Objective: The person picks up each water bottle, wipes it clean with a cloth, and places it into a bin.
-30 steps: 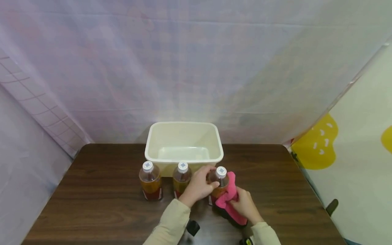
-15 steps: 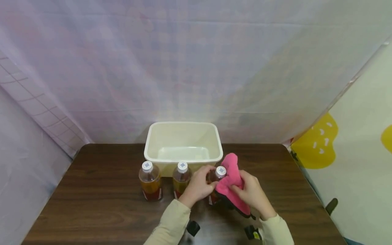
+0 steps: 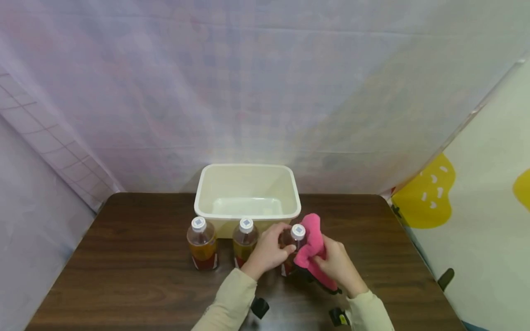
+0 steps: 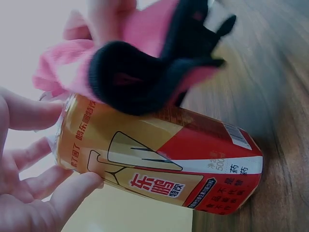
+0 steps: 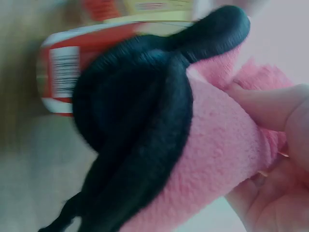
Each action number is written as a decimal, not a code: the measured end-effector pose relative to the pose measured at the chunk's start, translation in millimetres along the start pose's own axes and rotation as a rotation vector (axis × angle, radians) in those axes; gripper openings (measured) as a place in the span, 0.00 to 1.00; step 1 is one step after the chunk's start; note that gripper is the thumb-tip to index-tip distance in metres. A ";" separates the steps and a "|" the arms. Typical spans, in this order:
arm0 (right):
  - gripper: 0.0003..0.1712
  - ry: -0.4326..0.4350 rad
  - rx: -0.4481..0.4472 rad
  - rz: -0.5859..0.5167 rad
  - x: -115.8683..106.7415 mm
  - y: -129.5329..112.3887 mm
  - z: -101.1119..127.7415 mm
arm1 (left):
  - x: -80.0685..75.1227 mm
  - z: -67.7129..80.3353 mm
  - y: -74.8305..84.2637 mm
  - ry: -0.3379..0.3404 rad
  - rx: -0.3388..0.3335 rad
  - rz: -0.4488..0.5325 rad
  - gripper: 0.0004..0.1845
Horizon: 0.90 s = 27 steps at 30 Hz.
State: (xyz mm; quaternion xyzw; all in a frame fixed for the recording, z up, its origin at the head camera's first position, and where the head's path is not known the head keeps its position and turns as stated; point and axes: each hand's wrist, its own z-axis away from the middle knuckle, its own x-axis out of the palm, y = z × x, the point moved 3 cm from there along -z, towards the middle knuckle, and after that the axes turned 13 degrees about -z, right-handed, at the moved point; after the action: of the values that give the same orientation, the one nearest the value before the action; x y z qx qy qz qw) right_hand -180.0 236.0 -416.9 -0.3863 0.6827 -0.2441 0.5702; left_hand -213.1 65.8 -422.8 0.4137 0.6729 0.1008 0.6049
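Three bottles stood in a row on the table just in front of the cream tub, which sat at the far edge, about midway along it. My left hand had its fingers curled round the upper part of the rightmost bottle, near the white cap, steadying it upright. My right hand pinched a pink cloth with a black underside and pressed it against that bottle's right side, toward the shoulder. The other two bottles stood untouched to the left, apart from both hands.

I judged the bottle fairly heavy, since it looked mostly full of amber drink, and stiff enough to hold firmly; its glossy label seemed slippery, so the neck or shoulder was the safer hold. The cloth looked soft and limp, best bunched in the fingers.
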 end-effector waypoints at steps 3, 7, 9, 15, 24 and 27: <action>0.13 0.031 -0.019 0.023 8.1 12.5 3.9 | 0.2 -0.2 -0.7 -0.010 0.004 -0.012 0.21; 0.13 0.049 0.005 0.006 19.8 30.7 7.7 | -0.3 -0.6 -0.3 -0.012 0.009 -0.029 0.21; 0.13 0.046 0.020 0.003 25.4 39.6 9.6 | -0.3 -0.6 0.4 -0.012 0.009 -0.030 0.21; 0.12 0.035 0.073 -0.005 39.0 61.7 14.4 | 1.1 0.8 2.2 -0.033 0.001 -0.029 0.21; 0.12 0.044 0.114 -0.006 44.9 68.4 16.8 | 5.7 7.3 4.4 0.064 -0.040 -0.054 0.27; 0.12 0.053 0.119 -0.002 43.8 68.4 17.9 | 9.7 7.8 9.0 0.151 -0.081 -0.116 0.32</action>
State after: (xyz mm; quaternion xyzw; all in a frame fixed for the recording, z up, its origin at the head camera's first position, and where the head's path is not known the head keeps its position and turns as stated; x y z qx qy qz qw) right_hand -182.0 242.5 -499.8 -0.3457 0.6814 -0.2950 0.5737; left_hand -201.5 75.3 -426.1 0.3403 0.7348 0.1236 0.5735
